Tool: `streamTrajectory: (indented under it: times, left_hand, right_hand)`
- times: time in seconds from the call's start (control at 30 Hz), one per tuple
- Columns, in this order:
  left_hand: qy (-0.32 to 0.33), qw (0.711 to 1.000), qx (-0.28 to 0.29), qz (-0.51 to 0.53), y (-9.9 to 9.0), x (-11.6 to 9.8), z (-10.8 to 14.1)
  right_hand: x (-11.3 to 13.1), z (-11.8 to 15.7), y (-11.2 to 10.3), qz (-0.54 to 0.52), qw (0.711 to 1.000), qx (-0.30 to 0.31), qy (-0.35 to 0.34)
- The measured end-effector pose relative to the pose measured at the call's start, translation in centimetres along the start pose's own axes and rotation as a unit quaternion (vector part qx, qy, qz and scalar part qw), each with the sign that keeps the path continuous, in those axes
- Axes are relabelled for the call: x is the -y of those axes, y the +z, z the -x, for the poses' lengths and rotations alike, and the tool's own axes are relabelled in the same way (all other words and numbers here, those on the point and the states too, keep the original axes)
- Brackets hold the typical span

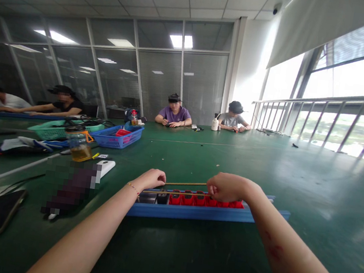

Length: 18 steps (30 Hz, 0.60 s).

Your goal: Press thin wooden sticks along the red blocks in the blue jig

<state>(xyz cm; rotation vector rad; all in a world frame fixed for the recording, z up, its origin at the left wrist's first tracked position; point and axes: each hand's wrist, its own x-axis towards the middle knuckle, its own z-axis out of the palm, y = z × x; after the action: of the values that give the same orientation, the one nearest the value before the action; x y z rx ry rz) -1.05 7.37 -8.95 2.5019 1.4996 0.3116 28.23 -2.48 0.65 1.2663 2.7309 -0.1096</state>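
Room, left to right: blind-backed glass partition [158, 77], then metal railing [324, 121]; before them, one glossy green tabletop [181, 165]. On it, left hand [153, 179], fingertips closed on the left end of a thin tan band [185, 184], drawn out above a blue tray [192, 214] of red blocks [187, 198]; right hand [227, 188], fingers curled, pinching the band's right end.
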Motion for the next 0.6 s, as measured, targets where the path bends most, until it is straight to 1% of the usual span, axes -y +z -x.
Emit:
streamTrajectory:
  times: [0.07,0.17,0.27,0.33,0.37,0.43,0.53,0.6]
  left_hand:
    - [0.000,1.000,0.001,0.000,0.0,0.0,0.0]
    - [0.000,1.000,0.002,0.000,0.0,0.1,0.0]
    - [0.007,1.000,0.003,0.001,-0.2,0.1,0.1]
    - [0.005,1.000,0.001,0.002,-0.3,0.2,0.1]
    - [0.002,1.000,0.000,0.003,-0.3,0.2,0.1]
    - [-0.010,1.000,0.000,0.009,-0.4,0.2,0.2]
    - [-0.021,0.999,0.002,0.030,-0.5,0.2,0.4]
    - [-0.028,0.999,0.000,0.040,-0.8,0.0,0.6]
  right_hand:
    - [-0.4,0.2,-0.1,-0.004,1.000,-0.011,-0.008]
    - [-1.5,1.1,-0.6,-0.009,0.999,-0.048,-0.014]
    - [-3.2,2.2,-1.1,-0.023,0.996,-0.085,0.004]
    - [-4.4,2.6,-1.2,-0.033,0.995,-0.096,0.022]
    - [-5.0,2.5,-1.1,-0.034,0.995,-0.094,0.031]
    - [-6.1,1.8,-0.5,-0.030,0.996,-0.067,0.051]
    - [-7.0,-0.5,0.9,-0.004,0.996,0.015,0.084]
    - [-7.0,-2.3,1.8,0.006,0.995,0.042,0.089]
